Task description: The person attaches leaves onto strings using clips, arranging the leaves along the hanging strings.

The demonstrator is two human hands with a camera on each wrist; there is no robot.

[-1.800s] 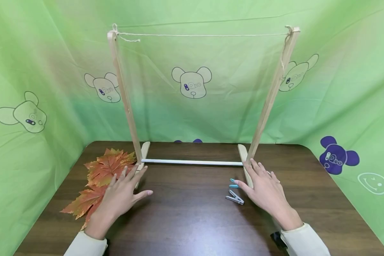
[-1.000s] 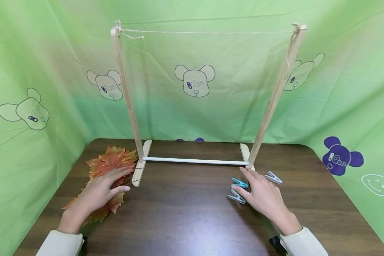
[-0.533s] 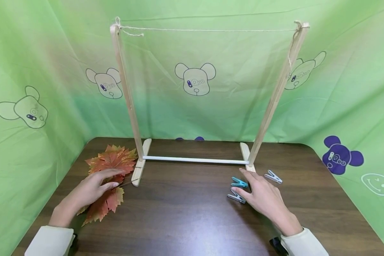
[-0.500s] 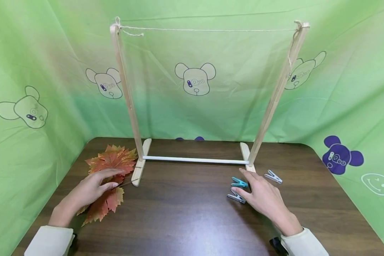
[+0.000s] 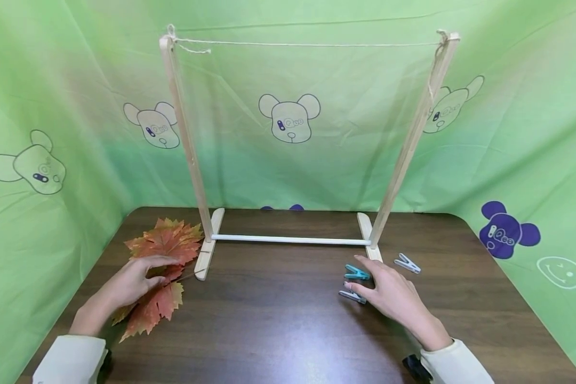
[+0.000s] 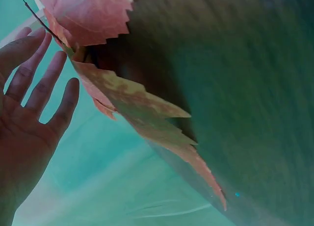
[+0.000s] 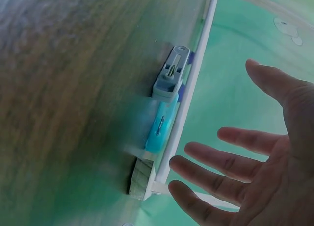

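Orange-red artificial maple leaves (image 5: 165, 240) lie at the table's left; in the left wrist view a leaf (image 6: 132, 103) droops beside the fingers. My left hand (image 5: 132, 282) hovers over them, fingers extended and thumb apart, gripping nothing; whether it touches a leaf I cannot tell. My right hand (image 5: 396, 296) is held above the table with fingers spread, holding nothing. Close to its thumb and index finger are a blue clothespin (image 5: 357, 272) and a grey clothespin (image 5: 352, 296), partly covered by the thumb. Another grey clothespin (image 5: 407, 263) lies beyond the knuckles.
A wooden frame stands at the back, with a left post (image 5: 187, 138), a right post (image 5: 415, 138) and a white bar (image 5: 290, 239) low between them. String (image 5: 307, 45) spans the tops. Green printed cloth (image 5: 288, 176) surrounds the brown table (image 5: 269, 314).
My left hand has drawn back leftward from the frame's left foot to over the leaves. My right hand has come slightly nearer, off the right foot, uncovering the clothespins.
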